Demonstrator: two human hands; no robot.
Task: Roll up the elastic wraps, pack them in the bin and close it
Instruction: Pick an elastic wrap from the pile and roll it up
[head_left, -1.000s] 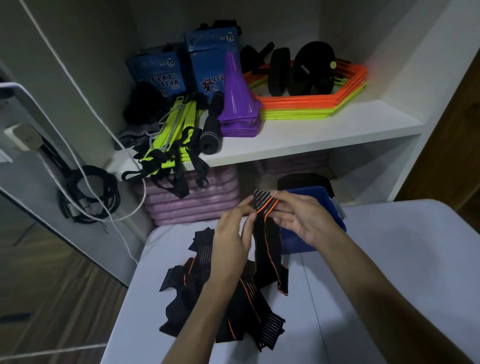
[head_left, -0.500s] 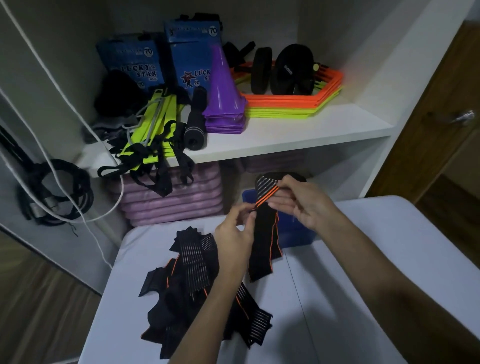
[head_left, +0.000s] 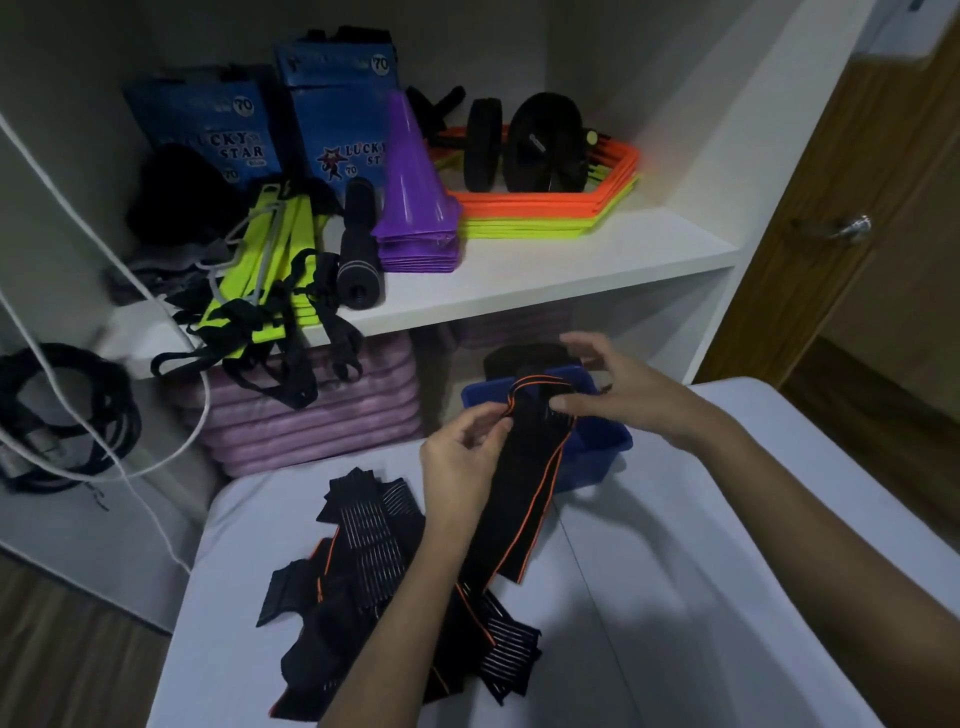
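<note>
A black elastic wrap with orange edging (head_left: 524, 488) hangs from both my hands above the white table (head_left: 675, 597). My left hand (head_left: 460, 462) pinches its top left edge. My right hand (head_left: 618, 395) holds the top end, where the wrap folds over my fingers. The loose tail reaches down to the table. A pile of several more black wraps (head_left: 384, 597) lies on the table below my left forearm. The blue bin (head_left: 602, 457) sits at the table's far edge, right behind the held wrap, with a dark item inside.
A white shelf (head_left: 519, 280) behind the table carries purple cones (head_left: 415, 197), orange and yellow hexagon rings (head_left: 550, 208), a black ab wheel, blue boxes and yellow straps. Purple mats (head_left: 311, 415) are stacked below. Cables hang at the left; a wooden door (head_left: 872, 218) stands on the right.
The wrap's top end has turned over between my hands and now sits lower, right in front of the bin. My view has shifted slightly to the right.
</note>
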